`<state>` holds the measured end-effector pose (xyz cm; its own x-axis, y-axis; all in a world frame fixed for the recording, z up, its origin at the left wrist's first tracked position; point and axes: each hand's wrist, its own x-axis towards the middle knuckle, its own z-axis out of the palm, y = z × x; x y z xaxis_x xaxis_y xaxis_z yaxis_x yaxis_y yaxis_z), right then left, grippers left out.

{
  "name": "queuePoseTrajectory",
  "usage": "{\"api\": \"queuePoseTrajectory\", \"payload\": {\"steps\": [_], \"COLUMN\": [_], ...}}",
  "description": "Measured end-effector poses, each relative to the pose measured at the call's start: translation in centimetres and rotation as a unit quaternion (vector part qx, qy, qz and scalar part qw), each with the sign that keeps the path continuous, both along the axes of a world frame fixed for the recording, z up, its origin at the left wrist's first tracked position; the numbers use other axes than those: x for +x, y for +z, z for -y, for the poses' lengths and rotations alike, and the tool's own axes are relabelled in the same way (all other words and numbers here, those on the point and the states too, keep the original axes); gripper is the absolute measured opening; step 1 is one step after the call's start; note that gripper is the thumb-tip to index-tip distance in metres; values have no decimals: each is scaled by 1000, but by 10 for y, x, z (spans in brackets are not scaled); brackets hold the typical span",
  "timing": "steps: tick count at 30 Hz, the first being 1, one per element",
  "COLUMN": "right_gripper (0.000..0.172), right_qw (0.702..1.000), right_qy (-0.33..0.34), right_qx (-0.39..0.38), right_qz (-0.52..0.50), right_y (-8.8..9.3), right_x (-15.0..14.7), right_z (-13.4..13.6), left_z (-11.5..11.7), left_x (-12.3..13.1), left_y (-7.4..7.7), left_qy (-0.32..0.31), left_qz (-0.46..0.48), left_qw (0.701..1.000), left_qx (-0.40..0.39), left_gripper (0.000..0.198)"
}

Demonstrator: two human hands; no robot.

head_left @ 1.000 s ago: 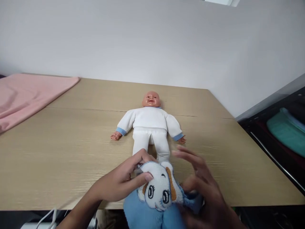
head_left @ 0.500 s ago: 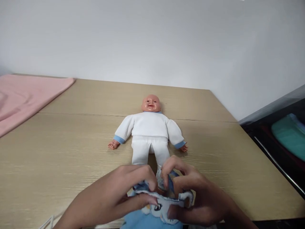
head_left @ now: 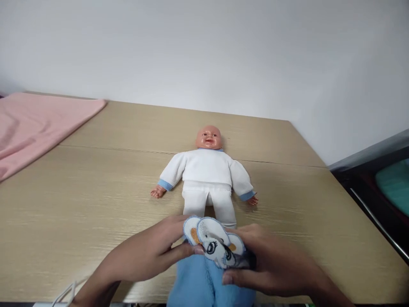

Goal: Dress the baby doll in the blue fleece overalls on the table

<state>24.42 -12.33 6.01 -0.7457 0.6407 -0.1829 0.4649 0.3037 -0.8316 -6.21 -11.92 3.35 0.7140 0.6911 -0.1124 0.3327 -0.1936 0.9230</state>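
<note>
A baby doll in a white top with blue cuffs and white trousers lies on its back, head away from me. In front of its legs I hold blue fleece doll overalls with a white animal-face patch. My left hand pinches the left side of the patch, thumb in front and fingers hidden behind. My right hand grips the garment's right side, its thumb low on the blue cloth. The doll's lower legs are hidden behind the overalls.
The wooden table backs onto a pale wall. A pink cloth lies at the far left. White cords show at the front left edge. At the right stands a dark object with teal material in it.
The animal-face patch has come up and now shows its full front, where before its top edge was folded over. My hands have moved slightly apart. The view has shifted a little.
</note>
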Motion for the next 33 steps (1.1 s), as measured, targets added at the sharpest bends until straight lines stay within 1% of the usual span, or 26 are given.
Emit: {"api": "queuePoseTrajectory", "payload": {"steps": [2, 4, 6, 9, 10, 11, 13, 15, 16, 17, 18, 20, 22, 24, 26, 28, 30, 33], "right_gripper": [40, 36, 36, 43, 45, 46, 45, 46, 47, 47, 47, 44, 41, 51, 62, 68, 68, 60], "right_qw": [999, 997, 995, 996, 997, 998, 999, 998, 996, 993, 990, 988, 993, 997, 995, 990, 986, 979], "right_qy": [-6, -19, -42, -61, -64, -62, -44, -3, 18, 29, 31, 14, -15, -54, -94, -113, -83, 6], "right_qx": [12, 7, -5, -7, -5, -2, -5, -17, -18, -14, -7, 9, 12, 3, -22, -60, -108, -165], "right_qz": [-33, -73, -95, -65, -43, -25, -16, -53, -83, -113, -137, -154, -116, -57, -29, -52, -95, -123], "right_y": [4, 8, 10, 6, 3, 0, -5, -7, -7, -7, -5, -1, 3, 5, 5, 4, 1, -5], "right_x": [3, 4, 5, 6, 6, 5, 2, -1, -2, -3, -3, -3, -2, -2, -4, -7, -11, -16], "right_z": [0, 1, 2, 2, 1, -1, -4, -7, -8, -8, -7, -3, 3, 8, 11, 10, 5, -1], "left_z": [2, 3, 4, 4, 4, 3, -1, -5, -7, -8, -10, -12, -13, -12, -9, -6, -3, -1], "left_x": [-2, -1, 1, 2, 2, 1, 0, 0, 0, 1, 1, 0, -1, -4, -5, -4, 0, 7], "left_y": [-3, -4, -4, -2, -3, -3, -5, -5, -4, -3, -1, 2, 2, 0, -5, -9, -10, -7], "left_qy": [-1, 5, 23, 56, 55, 41, -19, -73, -78, -67, -52, -36, -52, -63, -36, 11, 44, 65], "left_qz": [-24, -33, -28, -17, -1, 29, 114, 175, 182, 169, 144, 85, 54, 69, 92, 112, 132, 148], "left_qw": [1000, 999, 999, 998, 998, 998, 990, 973, 971, 976, 984, 996, 996, 995, 995, 992, 987, 983], "left_qx": [-17, -18, -10, -10, -18, -34, -82, -131, -136, -123, -92, -12, 39, 32, -15, -62, -85, -89], "left_gripper": [33, 36, 37, 37, 36, 35, 39, 48, 50, 50, 48, 39, 32, 32, 38, 43, 46, 45]}}
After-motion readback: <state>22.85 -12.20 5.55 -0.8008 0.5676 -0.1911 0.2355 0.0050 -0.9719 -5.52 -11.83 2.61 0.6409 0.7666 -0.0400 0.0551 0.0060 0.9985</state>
